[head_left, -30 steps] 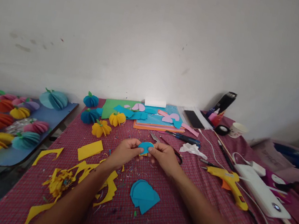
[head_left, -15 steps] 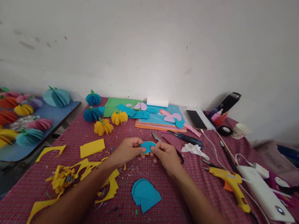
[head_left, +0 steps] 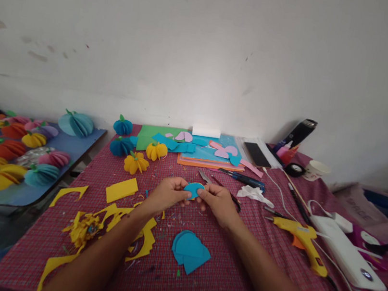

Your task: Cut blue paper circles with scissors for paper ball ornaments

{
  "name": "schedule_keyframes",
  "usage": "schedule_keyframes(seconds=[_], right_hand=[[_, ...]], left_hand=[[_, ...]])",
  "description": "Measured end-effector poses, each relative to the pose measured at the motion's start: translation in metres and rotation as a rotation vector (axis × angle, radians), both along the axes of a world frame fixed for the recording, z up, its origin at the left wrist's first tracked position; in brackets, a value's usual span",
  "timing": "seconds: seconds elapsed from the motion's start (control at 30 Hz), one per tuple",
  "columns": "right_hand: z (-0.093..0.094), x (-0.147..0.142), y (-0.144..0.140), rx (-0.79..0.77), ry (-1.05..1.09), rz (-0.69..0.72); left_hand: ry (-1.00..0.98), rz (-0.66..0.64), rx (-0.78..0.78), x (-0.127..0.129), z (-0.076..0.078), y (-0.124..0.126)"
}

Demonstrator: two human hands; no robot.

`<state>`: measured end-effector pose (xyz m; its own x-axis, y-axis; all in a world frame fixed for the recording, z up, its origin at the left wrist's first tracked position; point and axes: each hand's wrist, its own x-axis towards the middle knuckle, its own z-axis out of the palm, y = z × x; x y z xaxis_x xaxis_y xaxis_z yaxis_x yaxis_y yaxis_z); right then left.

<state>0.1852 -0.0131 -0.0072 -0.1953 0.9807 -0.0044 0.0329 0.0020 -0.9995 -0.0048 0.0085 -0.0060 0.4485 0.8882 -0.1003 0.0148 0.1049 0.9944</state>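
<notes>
My left hand (head_left: pixel 168 194) and right hand (head_left: pixel 217 200) pinch a blue disc (head_left: pixel 193 190); I should line its edges up squarely and crease slowly above the table (head_left: pixel 234 268).

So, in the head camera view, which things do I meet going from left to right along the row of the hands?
Yellow paper rectangle → left hand → blue paper disc → right hand → yellow glue gun → white power strip.
</notes>
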Motion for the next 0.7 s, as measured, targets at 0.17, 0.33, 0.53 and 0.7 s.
schedule_keyframes(seconds=[0.17,0.33,0.53,0.7], right_hand=[[-0.0009,0.001,-0.0008,0.006,0.002,0.009],[0.0006,0.0006,-0.0013,-0.002,-0.011,-0.002],[-0.0019,0.0018,0.0002,0.023,-0.018,0.009],[-0.0029,0.0019,0.0003,0.037,-0.029,0.008]], left_hand=[[-0.001,0.001,-0.007,0.0002,-0.0007,0.0002],[-0.006,0.0,-0.01,0.0006,0.0006,-0.0006],[-0.004,0.009,-0.01,0.0013,0.0032,-0.0017],[-0.006,0.025,-0.005,0.0016,0.004,-0.002]])
